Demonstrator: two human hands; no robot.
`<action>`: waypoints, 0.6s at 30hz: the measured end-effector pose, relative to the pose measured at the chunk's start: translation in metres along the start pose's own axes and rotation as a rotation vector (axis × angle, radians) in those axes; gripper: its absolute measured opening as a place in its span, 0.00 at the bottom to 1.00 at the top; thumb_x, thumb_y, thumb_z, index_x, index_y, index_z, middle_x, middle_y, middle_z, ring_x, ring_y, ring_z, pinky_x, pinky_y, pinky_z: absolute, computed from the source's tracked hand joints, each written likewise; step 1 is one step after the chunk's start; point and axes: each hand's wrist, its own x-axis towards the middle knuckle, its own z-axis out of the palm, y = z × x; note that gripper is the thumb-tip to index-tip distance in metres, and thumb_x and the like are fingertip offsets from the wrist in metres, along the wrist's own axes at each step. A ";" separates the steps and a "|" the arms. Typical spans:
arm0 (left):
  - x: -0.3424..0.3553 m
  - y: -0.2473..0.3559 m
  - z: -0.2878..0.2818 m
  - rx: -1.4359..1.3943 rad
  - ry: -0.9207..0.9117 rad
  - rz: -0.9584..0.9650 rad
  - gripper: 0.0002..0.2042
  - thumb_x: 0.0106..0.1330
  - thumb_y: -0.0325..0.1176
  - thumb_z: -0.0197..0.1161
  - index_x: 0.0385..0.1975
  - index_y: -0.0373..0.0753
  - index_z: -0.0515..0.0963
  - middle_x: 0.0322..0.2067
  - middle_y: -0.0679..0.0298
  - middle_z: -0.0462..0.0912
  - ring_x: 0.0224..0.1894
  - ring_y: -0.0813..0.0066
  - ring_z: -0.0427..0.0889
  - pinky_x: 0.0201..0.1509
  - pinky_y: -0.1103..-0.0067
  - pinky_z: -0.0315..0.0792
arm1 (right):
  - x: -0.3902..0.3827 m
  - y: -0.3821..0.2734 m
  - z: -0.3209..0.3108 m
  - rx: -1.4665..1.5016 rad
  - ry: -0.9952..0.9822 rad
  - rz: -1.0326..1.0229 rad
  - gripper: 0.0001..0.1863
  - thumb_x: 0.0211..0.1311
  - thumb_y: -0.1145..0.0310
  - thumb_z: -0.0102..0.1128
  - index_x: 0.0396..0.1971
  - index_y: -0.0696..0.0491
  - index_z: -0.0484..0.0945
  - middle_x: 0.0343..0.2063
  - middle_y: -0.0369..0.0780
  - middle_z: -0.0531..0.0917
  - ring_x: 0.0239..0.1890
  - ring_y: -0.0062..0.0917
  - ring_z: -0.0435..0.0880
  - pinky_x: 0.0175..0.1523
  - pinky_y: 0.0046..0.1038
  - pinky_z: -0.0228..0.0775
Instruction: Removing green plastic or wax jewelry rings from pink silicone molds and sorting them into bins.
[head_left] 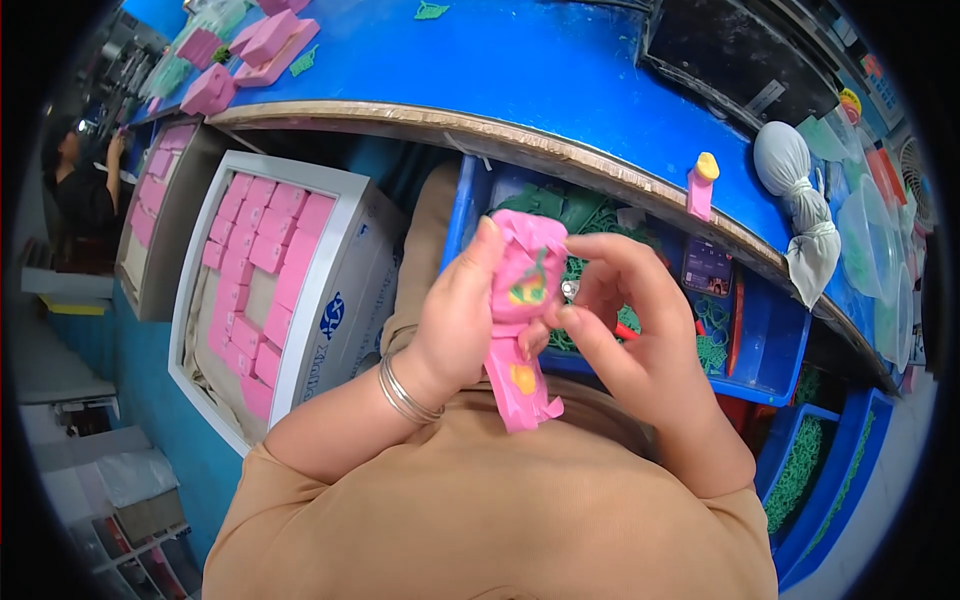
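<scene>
A pink rubber mold (515, 265) lies in my left hand (455, 305), whose thumb presses along its left side. Green and yellow material shows on the mold's upper face. A pink flap (518, 385) with a yellow patch hangs below it toward my body. My right hand (630, 330) is curled at the mold's right edge, index finger and thumb against it. Beside those fingers a small shiny piece (570, 289) shows; I cannot tell whether it is a ring or a separate part. Under both hands is an open blue drawer (770, 375) with green wax pieces (575, 210).
A pink block with a yellow top (703, 185) stands on the blue table (520, 85) near its edge. To the right lies a tied grey cloth bag (797, 190). At left is a white box (345, 260) of pink blocks. A phone (708, 268) lies in the drawer. Another person (85, 190) sits far left.
</scene>
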 end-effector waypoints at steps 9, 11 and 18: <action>0.004 -0.005 -0.001 0.306 0.155 0.178 0.27 0.71 0.51 0.29 0.40 0.32 0.70 0.28 0.58 0.75 0.30 0.74 0.76 0.34 0.81 0.70 | 0.008 -0.006 -0.008 -0.139 -0.273 -0.158 0.11 0.48 0.74 0.63 0.33 0.56 0.75 0.21 0.39 0.75 0.23 0.28 0.74 0.27 0.26 0.66; 0.002 -0.004 -0.012 0.135 -0.036 0.076 0.29 0.70 0.53 0.29 0.41 0.31 0.69 0.26 0.57 0.75 0.25 0.74 0.73 0.30 0.81 0.69 | 0.006 0.007 -0.004 -0.044 -0.193 -0.099 0.09 0.50 0.75 0.61 0.33 0.57 0.75 0.23 0.39 0.76 0.23 0.27 0.75 0.27 0.25 0.67; 0.004 0.006 0.000 0.268 0.060 0.130 0.33 0.68 0.57 0.28 0.42 0.27 0.67 0.23 0.57 0.74 0.20 0.78 0.71 0.26 0.81 0.68 | 0.004 0.013 0.010 0.679 -0.055 0.329 0.07 0.62 0.75 0.50 0.38 0.60 0.71 0.25 0.42 0.79 0.21 0.20 0.76 0.28 0.20 0.70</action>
